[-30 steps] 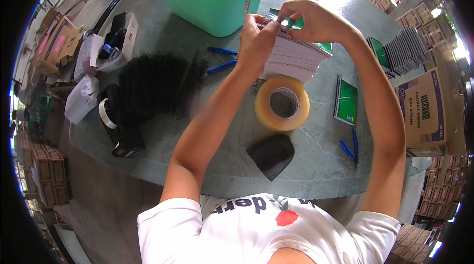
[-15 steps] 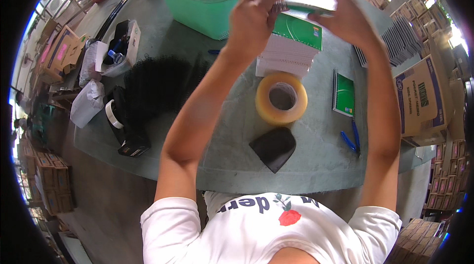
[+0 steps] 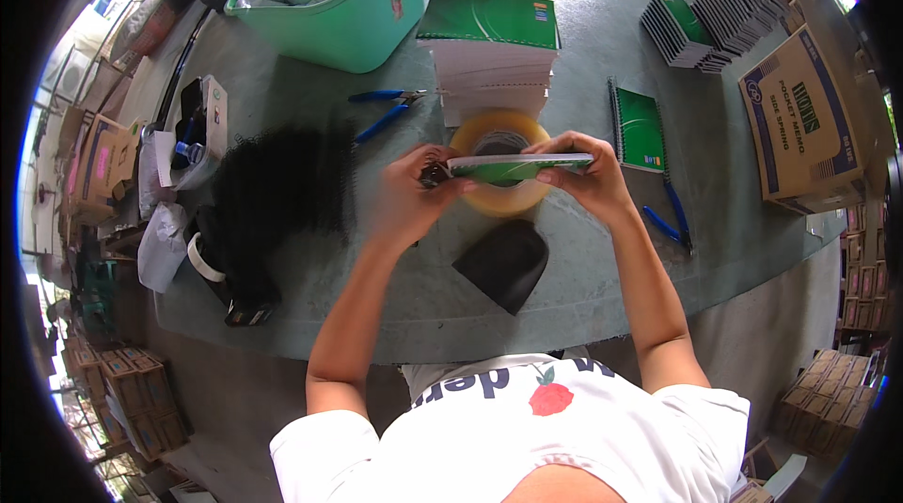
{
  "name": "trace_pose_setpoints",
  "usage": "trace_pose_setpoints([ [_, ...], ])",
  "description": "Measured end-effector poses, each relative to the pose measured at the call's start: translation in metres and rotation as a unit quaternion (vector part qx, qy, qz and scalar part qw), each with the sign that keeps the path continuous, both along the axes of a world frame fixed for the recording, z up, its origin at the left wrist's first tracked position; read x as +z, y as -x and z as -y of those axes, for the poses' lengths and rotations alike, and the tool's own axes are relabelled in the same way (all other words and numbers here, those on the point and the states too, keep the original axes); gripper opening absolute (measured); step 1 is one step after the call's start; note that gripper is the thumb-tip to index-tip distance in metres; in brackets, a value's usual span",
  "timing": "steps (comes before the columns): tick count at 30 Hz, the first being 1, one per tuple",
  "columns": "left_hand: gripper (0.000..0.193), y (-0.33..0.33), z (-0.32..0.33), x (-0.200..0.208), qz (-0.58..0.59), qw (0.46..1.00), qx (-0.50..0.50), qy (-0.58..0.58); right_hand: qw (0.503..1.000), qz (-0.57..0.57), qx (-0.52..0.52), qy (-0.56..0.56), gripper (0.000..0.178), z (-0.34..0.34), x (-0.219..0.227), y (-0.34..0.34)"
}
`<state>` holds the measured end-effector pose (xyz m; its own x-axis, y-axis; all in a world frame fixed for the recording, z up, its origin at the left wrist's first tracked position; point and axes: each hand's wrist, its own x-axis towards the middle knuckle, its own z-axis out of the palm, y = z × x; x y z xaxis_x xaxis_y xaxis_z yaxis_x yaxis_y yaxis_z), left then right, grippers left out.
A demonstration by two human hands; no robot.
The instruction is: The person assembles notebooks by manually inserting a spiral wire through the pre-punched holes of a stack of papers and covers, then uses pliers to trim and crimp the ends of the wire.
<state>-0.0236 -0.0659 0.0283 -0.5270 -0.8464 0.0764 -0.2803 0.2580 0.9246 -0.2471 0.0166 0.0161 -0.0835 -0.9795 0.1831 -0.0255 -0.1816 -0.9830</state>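
Level in front of me, both hands hold a thin green-covered notepad (image 3: 513, 170), its white page edge showing. My left hand (image 3: 419, 193) grips the left end, where a dark spiral coil (image 3: 434, 174) shows at the fingers. Closed on the other end is my right hand (image 3: 588, 181), thumb below and fingers above. Just beneath the pad, a large roll of clear yellowish tape (image 3: 508, 207) lies on the table, partly hidden. Nearer me rests a black rounded flap (image 3: 511, 268). Beyond the tape stands a tall stack of green-topped pads (image 3: 489, 22).
Blue-handled pliers (image 3: 390, 108) lie left of the stack; blue-handled cutters (image 3: 668, 226) sit below a spiral notebook (image 3: 640, 130) at right. Black coils (image 3: 282, 188) heap at left. A green bin (image 3: 329, 28), finished-looking notebook piles (image 3: 673, 33) and a carton (image 3: 800, 127) stand farther out.
Both hands have come down and nearer me from above the stack, bringing the notepad over the tape. My right hand's spread fingers have closed on the pad. The whole view has shifted.
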Motion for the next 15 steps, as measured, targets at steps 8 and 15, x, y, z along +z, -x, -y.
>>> trace_pose_setpoints([
  [8,0.022,0.004,0.001,-0.006,0.007,0.999,-0.008,0.043,0.999,-0.026,-0.018,0.027,0.022,0.011,-0.011,-0.008],
  [15,0.026,-0.005,-0.011,0.004,0.018,0.999,-0.013,-0.048,0.998,0.053,0.024,0.006,0.023,0.011,-0.020,-0.012],
])
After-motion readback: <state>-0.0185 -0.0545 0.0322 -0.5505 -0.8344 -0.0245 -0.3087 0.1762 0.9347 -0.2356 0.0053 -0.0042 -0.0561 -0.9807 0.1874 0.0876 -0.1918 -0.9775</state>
